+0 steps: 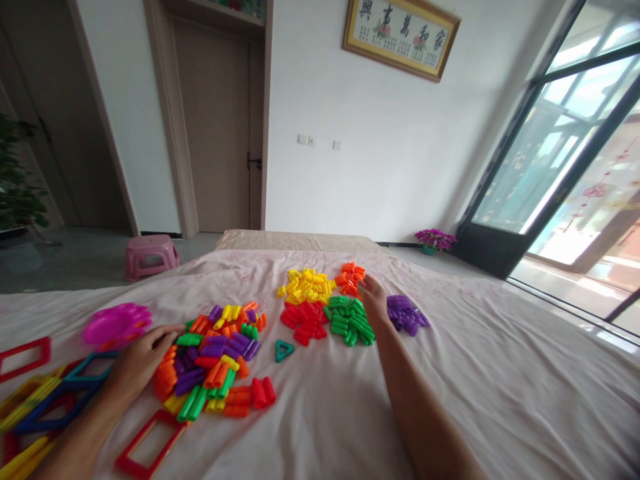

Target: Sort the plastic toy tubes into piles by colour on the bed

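Plastic frames (30,393) in red, blue and yellow lie far left on the bed (500,387), with a pink disc (116,325) just behind them. Left hand (143,357) rests palm down at the left edge of the mixed pile (215,360), fingers loosely curled and touching the pegs, grip not closed on any piece as far as I can tell. Pile lies directly right of that hand; pegs point every way, no common axis. Small teal triangle (284,350) sits alone between the pile and the sorted heaps. Sorted heaps next: yellow (306,285) behind red (303,320), orange (350,277) behind green (350,320). Right hand (375,300) reaches far forward, fingertips at the orange heap, beside green; grip looks open and empty. Purple heap (406,313) just right of that hand. Left hand nearer the mixed pile, right nearer the sorted ones. Pale pink sheet, wrinkled. Room: pink stool (150,255), brown door (217,127), framed calligraphy (400,33), flowers (434,240), glass doors (565,153) at right.
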Action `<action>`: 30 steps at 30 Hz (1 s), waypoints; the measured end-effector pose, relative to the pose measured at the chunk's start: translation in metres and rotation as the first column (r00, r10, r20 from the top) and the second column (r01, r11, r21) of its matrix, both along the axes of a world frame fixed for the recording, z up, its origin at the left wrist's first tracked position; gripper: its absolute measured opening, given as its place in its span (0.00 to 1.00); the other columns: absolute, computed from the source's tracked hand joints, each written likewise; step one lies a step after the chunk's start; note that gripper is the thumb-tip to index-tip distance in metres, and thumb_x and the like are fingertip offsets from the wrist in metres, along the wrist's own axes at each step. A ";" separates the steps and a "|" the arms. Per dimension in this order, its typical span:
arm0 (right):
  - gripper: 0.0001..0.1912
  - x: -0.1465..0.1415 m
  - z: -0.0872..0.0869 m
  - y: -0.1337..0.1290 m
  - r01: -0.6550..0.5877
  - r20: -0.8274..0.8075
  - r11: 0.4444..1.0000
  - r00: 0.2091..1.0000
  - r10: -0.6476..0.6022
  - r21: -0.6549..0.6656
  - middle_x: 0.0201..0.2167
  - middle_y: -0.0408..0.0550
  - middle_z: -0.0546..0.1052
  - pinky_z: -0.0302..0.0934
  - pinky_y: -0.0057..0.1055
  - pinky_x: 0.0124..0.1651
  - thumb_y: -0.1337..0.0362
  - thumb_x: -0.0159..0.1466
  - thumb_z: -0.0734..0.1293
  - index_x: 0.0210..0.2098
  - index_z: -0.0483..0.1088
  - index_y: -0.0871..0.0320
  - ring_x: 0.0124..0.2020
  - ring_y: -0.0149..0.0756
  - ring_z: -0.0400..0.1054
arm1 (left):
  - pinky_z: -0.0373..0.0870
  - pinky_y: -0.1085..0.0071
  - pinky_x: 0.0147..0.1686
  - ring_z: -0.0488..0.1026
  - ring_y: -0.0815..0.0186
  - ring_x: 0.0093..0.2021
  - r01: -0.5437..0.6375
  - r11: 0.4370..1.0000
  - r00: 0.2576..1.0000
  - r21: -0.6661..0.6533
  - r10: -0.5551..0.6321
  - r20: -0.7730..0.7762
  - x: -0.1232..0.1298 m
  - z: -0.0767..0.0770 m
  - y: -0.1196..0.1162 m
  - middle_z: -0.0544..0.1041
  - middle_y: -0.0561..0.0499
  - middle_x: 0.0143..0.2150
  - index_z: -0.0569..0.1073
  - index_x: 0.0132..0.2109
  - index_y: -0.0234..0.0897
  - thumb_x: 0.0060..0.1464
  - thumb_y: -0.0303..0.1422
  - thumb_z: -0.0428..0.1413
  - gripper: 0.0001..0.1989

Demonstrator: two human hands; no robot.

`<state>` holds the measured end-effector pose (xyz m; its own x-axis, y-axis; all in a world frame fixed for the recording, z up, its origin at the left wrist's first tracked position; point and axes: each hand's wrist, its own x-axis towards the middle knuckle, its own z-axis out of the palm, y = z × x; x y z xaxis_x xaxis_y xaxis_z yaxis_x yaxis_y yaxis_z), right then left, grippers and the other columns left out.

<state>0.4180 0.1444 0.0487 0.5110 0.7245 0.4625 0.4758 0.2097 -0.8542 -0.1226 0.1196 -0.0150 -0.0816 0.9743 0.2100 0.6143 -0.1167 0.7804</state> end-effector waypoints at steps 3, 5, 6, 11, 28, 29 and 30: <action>0.31 0.000 -0.004 0.001 -0.010 -0.125 1.000 0.992 0.013 0.029 0.55 0.62 0.74 0.68 0.39 0.53 0.67 0.53 0.62 0.57 0.69 0.67 0.52 0.45 0.72 | 0.74 0.67 0.45 0.78 0.56 0.47 0.000 1.000 1.000 0.001 0.000 -0.009 -0.001 -0.001 0.001 0.82 0.46 0.46 0.77 0.46 0.39 0.55 0.47 0.50 0.21; 0.28 -0.006 -0.004 0.000 -0.015 -0.094 1.000 0.995 0.017 0.025 0.52 0.61 0.76 0.67 0.39 0.54 0.68 0.53 0.62 0.53 0.71 0.67 0.51 0.44 0.73 | 0.74 0.67 0.45 0.78 0.56 0.47 -0.003 1.000 1.000 -0.001 0.003 -0.015 -0.001 -0.002 0.001 0.82 0.46 0.47 0.77 0.47 0.39 0.55 0.46 0.50 0.21; 0.26 -0.010 -0.004 0.000 -0.018 -0.065 1.000 0.998 0.019 0.022 0.50 0.60 0.77 0.67 0.39 0.54 0.68 0.54 0.62 0.51 0.73 0.66 0.50 0.43 0.74 | 0.74 0.68 0.45 0.78 0.57 0.47 0.001 1.000 1.000 0.001 -0.001 -0.013 -0.001 -0.002 0.001 0.82 0.46 0.47 0.77 0.47 0.39 0.55 0.46 0.50 0.21; 0.17 -0.056 0.001 -0.007 -0.125 0.194 0.991 0.972 0.132 -0.044 0.41 0.51 0.81 0.68 0.37 0.50 0.68 0.59 0.61 0.44 0.76 0.60 0.44 0.40 0.75 | 0.74 0.68 0.45 0.77 0.57 0.49 0.004 1.000 1.000 0.021 -0.004 0.009 0.000 -0.001 0.000 0.82 0.47 0.47 0.77 0.47 0.40 0.54 0.46 0.52 0.20; 0.17 -0.199 0.011 -0.030 -0.380 0.719 0.821 0.408 0.562 -0.427 0.44 0.48 0.77 0.60 0.30 0.48 0.64 0.68 0.64 0.55 0.72 0.48 0.46 0.38 0.70 | 0.73 0.68 0.45 0.78 0.57 0.47 -0.008 0.999 1.000 0.051 0.007 0.022 0.008 0.007 -0.005 0.82 0.48 0.46 0.78 0.45 0.40 0.54 0.45 0.52 0.19; 0.15 -0.200 0.009 -0.028 -0.369 0.725 0.820 0.395 0.565 -0.438 0.43 0.48 0.77 0.60 0.30 0.47 0.63 0.68 0.64 0.53 0.74 0.49 0.46 0.38 0.70 | 0.73 0.68 0.45 0.78 0.57 0.48 -0.007 0.999 1.000 0.054 0.006 0.024 0.008 0.007 -0.005 0.82 0.49 0.46 0.78 0.45 0.40 0.54 0.45 0.52 0.19; 0.13 -0.200 0.006 -0.026 -0.360 0.728 0.820 0.387 0.566 -0.445 0.42 0.48 0.78 0.59 0.29 0.47 0.63 0.68 0.64 0.50 0.75 0.50 0.45 0.37 0.70 | 0.73 0.67 0.46 0.78 0.57 0.48 -0.008 0.998 1.000 0.056 0.007 0.023 0.008 0.008 -0.005 0.82 0.49 0.46 0.78 0.44 0.40 0.54 0.45 0.51 0.19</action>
<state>0.2175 0.1188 0.0549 -0.4551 0.8418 0.2903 0.8340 0.5172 -0.1921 -0.1144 0.1142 -0.0075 -0.0940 0.9605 0.2621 0.5974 -0.1562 0.7866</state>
